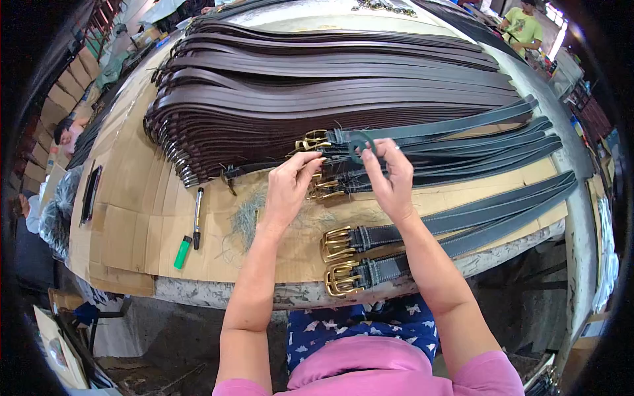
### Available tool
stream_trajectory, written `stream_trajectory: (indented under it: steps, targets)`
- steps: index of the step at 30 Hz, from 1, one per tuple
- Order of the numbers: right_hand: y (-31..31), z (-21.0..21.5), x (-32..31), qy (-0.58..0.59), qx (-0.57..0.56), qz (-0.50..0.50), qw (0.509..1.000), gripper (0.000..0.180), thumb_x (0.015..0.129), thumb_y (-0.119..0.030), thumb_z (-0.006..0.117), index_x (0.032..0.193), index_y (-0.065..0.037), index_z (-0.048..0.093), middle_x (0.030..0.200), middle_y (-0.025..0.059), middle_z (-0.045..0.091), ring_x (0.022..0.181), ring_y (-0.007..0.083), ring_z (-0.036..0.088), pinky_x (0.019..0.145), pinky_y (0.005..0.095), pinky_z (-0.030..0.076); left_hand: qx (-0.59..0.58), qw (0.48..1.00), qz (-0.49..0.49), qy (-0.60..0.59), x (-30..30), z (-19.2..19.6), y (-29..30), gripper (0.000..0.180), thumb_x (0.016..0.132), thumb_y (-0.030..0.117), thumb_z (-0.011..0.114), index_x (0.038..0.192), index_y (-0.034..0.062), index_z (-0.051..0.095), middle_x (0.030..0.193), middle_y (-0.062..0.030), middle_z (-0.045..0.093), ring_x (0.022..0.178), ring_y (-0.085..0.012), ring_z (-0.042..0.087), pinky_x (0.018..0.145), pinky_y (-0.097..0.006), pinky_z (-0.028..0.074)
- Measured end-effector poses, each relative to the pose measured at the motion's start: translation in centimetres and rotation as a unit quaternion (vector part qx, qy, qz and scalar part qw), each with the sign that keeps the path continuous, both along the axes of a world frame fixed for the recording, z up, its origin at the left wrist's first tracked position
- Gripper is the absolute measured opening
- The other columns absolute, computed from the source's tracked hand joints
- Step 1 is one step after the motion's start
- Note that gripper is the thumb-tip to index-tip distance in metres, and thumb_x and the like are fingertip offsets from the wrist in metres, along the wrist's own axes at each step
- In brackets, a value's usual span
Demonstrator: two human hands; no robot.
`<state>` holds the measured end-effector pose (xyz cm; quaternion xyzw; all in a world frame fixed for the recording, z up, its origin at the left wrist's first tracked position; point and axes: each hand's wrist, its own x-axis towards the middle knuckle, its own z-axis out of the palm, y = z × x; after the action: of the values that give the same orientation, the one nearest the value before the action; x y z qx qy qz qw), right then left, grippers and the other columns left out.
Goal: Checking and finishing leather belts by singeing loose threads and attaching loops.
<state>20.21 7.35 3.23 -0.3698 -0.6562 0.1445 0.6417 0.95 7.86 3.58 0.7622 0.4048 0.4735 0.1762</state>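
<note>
My right hand grips a dark green ring-shaped tool between thumb and fingers, above a row of dark leather belts with pale stitching. The rest of that tool is hard to make out. Close to its left, my left hand is pinched, fingertips beside the brass buckles of those belts; what it pinches is too small to tell. Nearer to me lie more dark belts with brass buckles. Loose thread clippings are heaped beside my left wrist.
A thick stack of dark brown belts fills the far side. Cardboard covers the table. A black-and-silver marker and a small green object lie at left. A person in a yellow-green shirt is at far right.
</note>
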Motion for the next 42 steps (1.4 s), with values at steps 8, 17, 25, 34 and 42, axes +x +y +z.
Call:
stream_trajectory:
  steps: [8, 17, 25, 34, 42]
  targets:
    - [2.2, -3.2, 0.0, 0.134, -0.252, 0.078, 0.955, 0.023, 0.093, -0.017, 0.059, 0.078, -0.001, 0.054, 0.063, -0.0060, 0.041, 0.059, 0.0023, 0.034, 0.051, 0.0228, 0.030, -0.313, 0.945, 0.016, -0.092, -0.7, -0.1, 1.5, 0.016, 0.090, 0.014, 0.062, 0.102, 0.0055, 0.069, 0.078, -0.0008, 0.062, 0.067, -0.0089, 0.059, 0.053, -0.023, 0.047]
    - [1.4, -2.5, -0.3, 0.078, -0.215, 0.069, 0.971, 0.022, 0.089, -0.015, 0.061, 0.079, 0.004, 0.055, 0.079, 0.0059, 0.055, 0.070, 0.0105, 0.051, 0.062, 0.0267, 0.043, -0.006, 0.985, 0.074, 0.155, 0.6, 0.1, 2.1, 0.013, 0.078, 0.011, 0.070, 0.086, 0.0004, 0.069, 0.081, -0.0092, 0.062, 0.080, -0.0229, 0.053, 0.075, -0.033, 0.044]
    - [1.7, -3.3, -0.7, -0.026, -0.161, 0.056, 0.985, 0.021, 0.083, -0.014, 0.064, 0.076, 0.004, 0.055, 0.096, 0.0156, 0.057, 0.094, 0.0292, 0.054, 0.083, 0.0363, 0.043, -0.084, 0.994, 0.063, 0.042, 0.6, -0.4, 1.7, 0.014, 0.084, 0.012, 0.065, 0.086, -0.0020, 0.063, 0.079, -0.0095, 0.062, 0.073, -0.0168, 0.058, 0.068, -0.030, 0.046]
    - [1.3, -2.8, -1.0, -0.101, -0.160, 0.033, 0.981, 0.022, 0.083, -0.017, 0.066, 0.077, 0.002, 0.056, 0.103, 0.0158, 0.056, 0.103, 0.0286, 0.050, 0.089, 0.0377, 0.039, -0.064, 0.994, 0.067, 0.054, 0.5, -0.5, 1.5, 0.015, 0.085, 0.013, 0.064, 0.086, -0.0025, 0.062, 0.080, -0.0082, 0.062, 0.073, -0.0150, 0.057, 0.068, -0.030, 0.045]
    - [1.7, -2.3, -0.3, 0.020, -0.222, 0.039, 0.974, 0.021, 0.084, -0.013, 0.064, 0.078, 0.005, 0.056, 0.089, 0.0138, 0.054, 0.080, 0.0234, 0.055, 0.071, 0.0325, 0.047, -0.079, 0.995, 0.058, 0.019, 0.4, -0.6, 1.9, 0.017, 0.082, 0.013, 0.068, 0.093, -0.0003, 0.065, 0.083, -0.0084, 0.062, 0.077, -0.0161, 0.057, 0.071, -0.030, 0.046]
